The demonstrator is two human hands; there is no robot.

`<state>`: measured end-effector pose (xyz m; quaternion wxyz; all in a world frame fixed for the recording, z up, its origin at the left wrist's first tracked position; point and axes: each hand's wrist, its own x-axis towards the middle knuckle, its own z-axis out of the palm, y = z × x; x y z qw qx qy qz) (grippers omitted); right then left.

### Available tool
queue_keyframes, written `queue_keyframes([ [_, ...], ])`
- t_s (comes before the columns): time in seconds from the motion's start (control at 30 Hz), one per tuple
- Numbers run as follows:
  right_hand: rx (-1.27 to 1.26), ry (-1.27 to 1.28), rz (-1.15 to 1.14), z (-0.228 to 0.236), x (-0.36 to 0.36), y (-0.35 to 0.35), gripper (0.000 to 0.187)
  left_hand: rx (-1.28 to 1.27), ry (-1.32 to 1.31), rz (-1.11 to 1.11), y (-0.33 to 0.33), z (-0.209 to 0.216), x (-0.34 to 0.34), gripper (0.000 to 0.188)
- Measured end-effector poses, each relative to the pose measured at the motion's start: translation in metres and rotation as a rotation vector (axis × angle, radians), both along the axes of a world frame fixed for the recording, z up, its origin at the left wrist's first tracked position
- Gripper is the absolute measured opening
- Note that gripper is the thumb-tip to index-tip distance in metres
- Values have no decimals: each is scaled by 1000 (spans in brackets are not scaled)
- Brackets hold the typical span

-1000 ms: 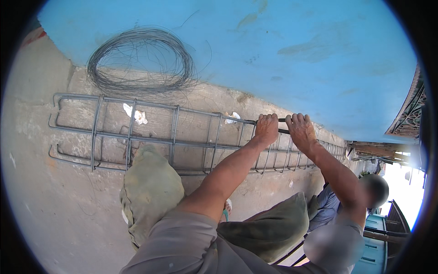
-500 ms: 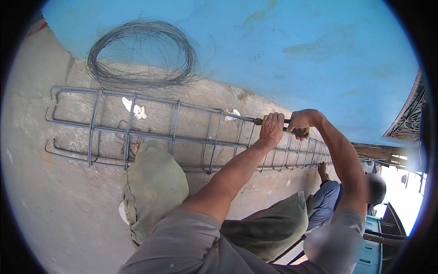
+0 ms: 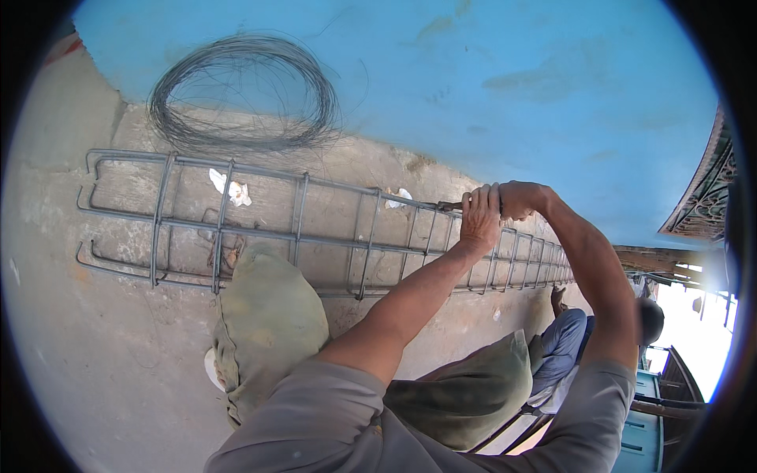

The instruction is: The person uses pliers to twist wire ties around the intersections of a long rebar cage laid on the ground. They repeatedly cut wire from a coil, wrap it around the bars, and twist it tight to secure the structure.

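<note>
both hands, left hand and right hand, on rebar cage below wire coil

The steel cage is dull grey, its bars crossing in a ladder-like grid; the wire coil is darker grey. Behind them the wall is bright blue — patchy in places. The ground is pale beige, the trousers olive green, the sleeves grey.

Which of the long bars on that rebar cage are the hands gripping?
The top bar nearest the blue wall. The left hand and right hand both close around it; the lower long bars go untouched.
</note>
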<state>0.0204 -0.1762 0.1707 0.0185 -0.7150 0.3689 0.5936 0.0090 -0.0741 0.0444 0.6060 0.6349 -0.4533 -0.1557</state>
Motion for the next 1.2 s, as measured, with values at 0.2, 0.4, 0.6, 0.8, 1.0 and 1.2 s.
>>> queue_keyframes([
  [0.2, -138, -76, 9, 9, 2, 18, 35, 76, 59, -300, -18, -16, 15, 42],
  [0.4, -434, -259, 863, -3, -29, 27, 23, 68, 204, -582, -43, -17, 39, 33],
  [0.6, -111, 71, -11, 5, -1, 15, 20, 19, -50, -133, -7, -20, 3, 39],
  [0.8, -100, -102, -341, 1, -29, 6, 24, 59, -29, -392, -14, -22, 11, 35],
  [1.0, -420, -292, 646, -9, -53, 26, 21, 286, 249, -860, -41, -9, 63, 29],
  [1.2, 129, -178, -962, 20, -54, 11, 41, 76, -192, -571, 6, -24, 24, 34],
])
